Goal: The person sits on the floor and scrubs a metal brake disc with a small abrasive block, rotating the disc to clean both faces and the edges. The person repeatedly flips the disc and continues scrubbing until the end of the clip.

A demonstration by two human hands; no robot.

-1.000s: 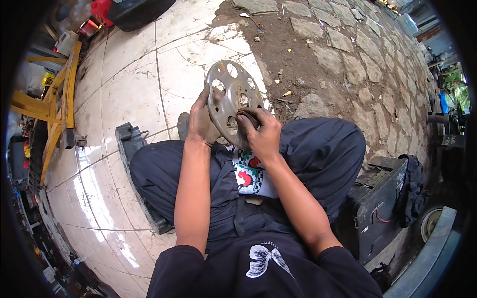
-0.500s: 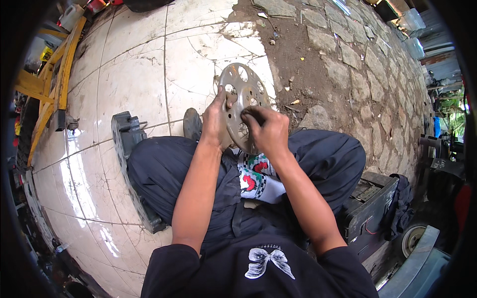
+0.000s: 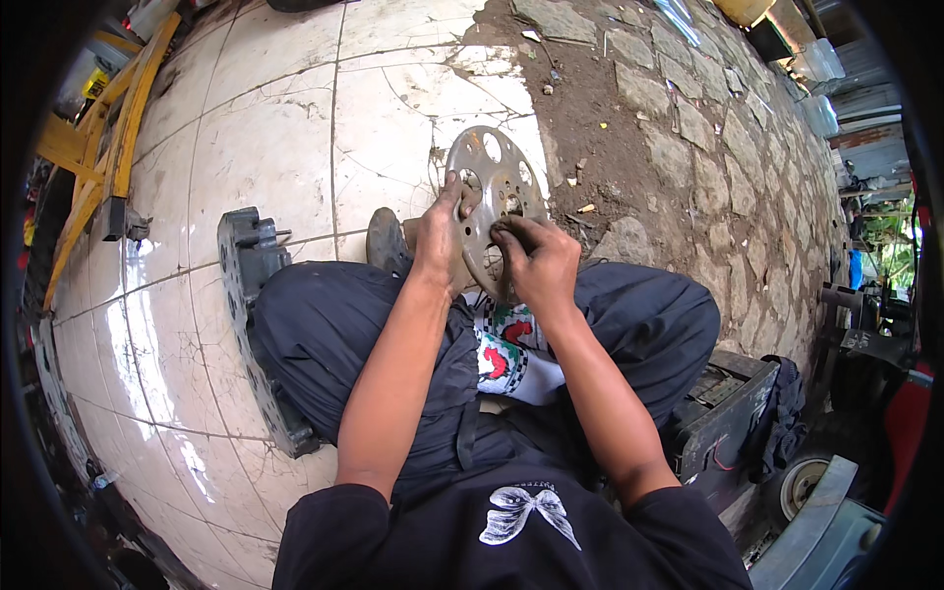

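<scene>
A round grey metal disc with several holes (image 3: 485, 205) is held upright and tilted above my crossed lower legs. My left hand (image 3: 440, 234) grips its left rim, thumb up along the edge and the other fingers behind it, mostly hidden. On the face turned to the right, my right hand (image 3: 543, 261) has thumb and fingertips pinched together close to the holes by the disc's centre. Whatever sits between those fingertips is too small or too hidden to name.
A long dark metal part with holes (image 3: 258, 324) lies on the tiles beside my left knee. By my right knee stands a dark box (image 3: 723, 403). A yellow frame (image 3: 126, 128) rises at the far left. Dirt and paving stones (image 3: 678, 147) border the tiles.
Both hands and the disc have shifted slightly right in the picture, as has much of the floor. My right fingertips have moved a little on the disc's face; my left hand keeps its grip.
</scene>
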